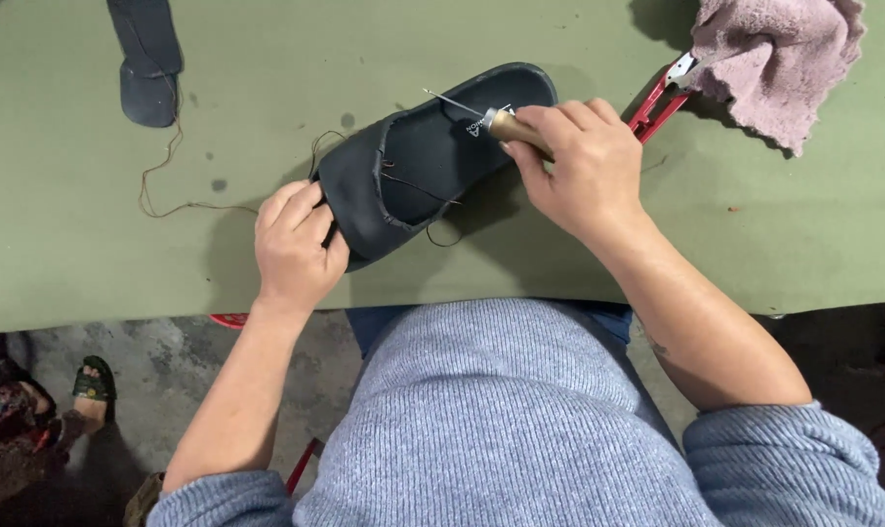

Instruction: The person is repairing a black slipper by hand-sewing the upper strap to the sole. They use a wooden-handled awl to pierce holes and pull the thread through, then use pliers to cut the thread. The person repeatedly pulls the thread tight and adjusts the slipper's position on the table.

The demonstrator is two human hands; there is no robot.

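At frame centre, the left hand (pixel 294 244) clamps the toe of a dark shoe (pixel 432 161) lying on the green table (pixel 91 254). The right hand (pixel 579 166) is closed around a wooden-handled awl (pixel 496 121), its needle over the heel. A small pale mark, probably a label, shows on the insole.

A green-covered table (pixel 91 263) is seen. A dark shoe (pixel 413 171) lies near its front edge; a dark sole piece (pixel 147 59) and brown thread (pixel 164 176) toward the far left; a pink cloth (pixel 779 59) and red clippers (pixel 657 102) toward the far right corner.
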